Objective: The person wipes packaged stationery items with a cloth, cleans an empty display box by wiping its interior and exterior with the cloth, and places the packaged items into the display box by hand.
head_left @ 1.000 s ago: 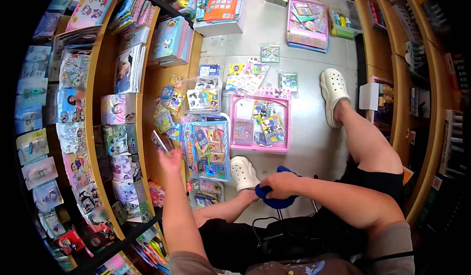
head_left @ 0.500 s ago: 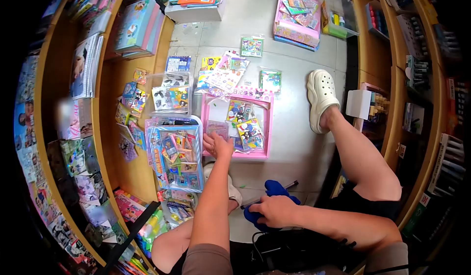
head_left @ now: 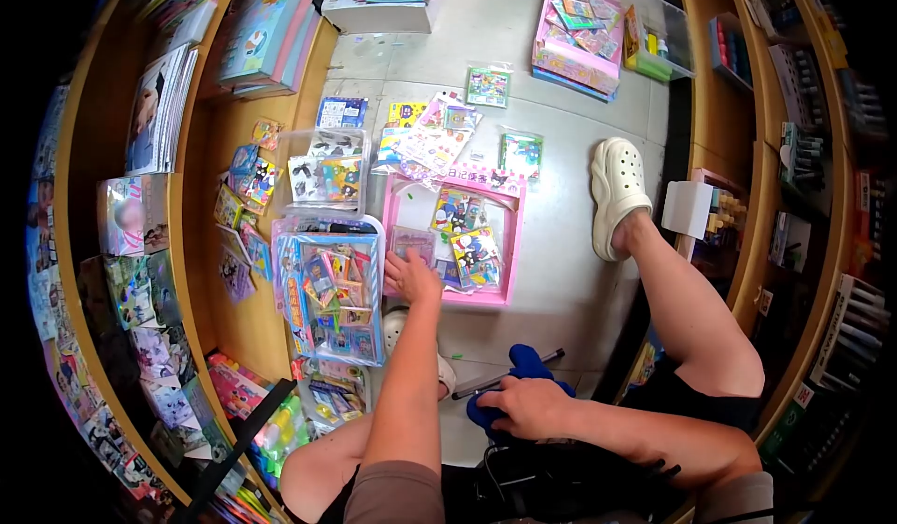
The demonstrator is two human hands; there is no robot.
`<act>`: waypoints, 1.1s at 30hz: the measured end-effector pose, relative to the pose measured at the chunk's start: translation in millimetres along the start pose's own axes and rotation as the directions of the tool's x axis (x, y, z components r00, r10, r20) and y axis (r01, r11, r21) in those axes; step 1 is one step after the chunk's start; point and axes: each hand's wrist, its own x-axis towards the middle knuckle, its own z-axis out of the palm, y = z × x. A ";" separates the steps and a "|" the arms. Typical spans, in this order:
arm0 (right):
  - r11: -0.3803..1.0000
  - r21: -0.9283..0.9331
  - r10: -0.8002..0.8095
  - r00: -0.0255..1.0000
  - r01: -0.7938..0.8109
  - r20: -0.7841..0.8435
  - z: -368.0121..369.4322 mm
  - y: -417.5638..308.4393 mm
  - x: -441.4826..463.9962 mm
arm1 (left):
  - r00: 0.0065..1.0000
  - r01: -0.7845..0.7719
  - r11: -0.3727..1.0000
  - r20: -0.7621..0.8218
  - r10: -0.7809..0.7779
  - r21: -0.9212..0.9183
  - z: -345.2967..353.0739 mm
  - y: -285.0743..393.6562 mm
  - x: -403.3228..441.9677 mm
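My left hand reaches into the left front part of a shallow pink box. Its fingers are stretched out and touch a clear pinkish packet; the fingertips are partly hidden. Colourful cartoon packets lie in the box's right half. My right hand has its fingers curled over a bright blue, soft-looking thing near my lap, whose exact kind I cannot make out. A dark, pen-like stick runs across the blue thing, under or beside the hand.
Left of the pink box stand a clear bin of packets and a blue-edged clear case. Loose packets lie behind it. Another pink box is at the back. Shelves line both sides; my clog is at right.
The view has shifted slightly. My left hand stays at the packet in the pink box, and my right hand stays on the blue thing.
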 end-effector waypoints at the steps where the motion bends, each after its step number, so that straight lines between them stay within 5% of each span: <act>1: 1.000 0.001 0.012 1.000 -0.012 -0.012 0.9 3.3 0.1 | 0.997 0.034 0.998 0.071 -0.030 -0.058 -12.8 5.5 -1.0; 5: 0.997 0.017 0.073 0.987 -0.072 -0.141 -8.5 9.2 3.9 | 0.991 0.134 0.889 0.074 -0.113 -0.438 -9.8 0.2 -9.5; 7: 0.988 0.057 0.153 0.935 -0.142 -0.319 -11.0 12.6 7.5 | 0.961 0.266 0.293 0.275 -0.009 -0.918 4.3 -4.8 -18.4; 8: 0.980 0.124 0.196 0.879 -0.157 -0.434 -15.9 13.3 8.4 | 0.941 0.331 -0.097 0.322 0.102 -0.939 9.7 -7.2 -21.3; 11: 0.950 0.305 0.256 0.712 -0.062 -0.654 -26.2 17.9 14.4 | 0.730 0.678 -0.533 0.384 0.565 -0.506 -56.8 -1.3 -58.3; 12: 0.925 0.380 0.288 0.656 -0.001 -0.698 -29.2 17.8 15.7 | 0.672 0.720 -0.485 0.322 0.667 -0.497 -58.6 -1.6 -68.2; 15: 0.952 0.278 0.147 0.605 0.128 -0.783 -26.5 17.8 18.5 | 0.696 0.659 -0.451 0.261 0.669 -0.602 -97.2 11.5 -109.2; 21: 0.984 0.117 0.038 0.491 0.131 -0.871 -26.8 4.4 0.0 | 0.574 0.757 -0.405 0.224 0.788 -0.513 -142.4 12.7 -139.3; 26: 0.958 0.275 0.239 0.302 0.082 -0.923 -41.8 19.5 10.9 | 0.634 0.677 -0.286 0.341 0.695 -0.678 -166.1 12.5 -164.1; 28: 0.888 0.441 0.396 0.268 0.131 -0.878 -50.8 39.6 29.1 | 0.594 0.755 -0.325 0.385 0.706 -0.569 -182.6 2.5 -175.4; 30: 0.256 0.761 0.334 0.684 0.597 -0.649 -58.1 53.0 33.9 | 0.607 0.743 -0.347 0.358 0.710 -0.572 -199.2 -1.5 -183.6; 31: 0.033 0.836 0.252 0.805 0.548 -0.538 -60.1 42.9 27.3 | 0.645 0.664 -0.228 0.391 0.657 -0.713 -203.8 2.3 -182.4; 33: -0.129 0.891 0.066 0.900 0.436 -0.431 -51.4 46.1 44.7 | 0.735 0.457 0.053 0.411 0.539 -0.888 -210.6 14.0 -177.4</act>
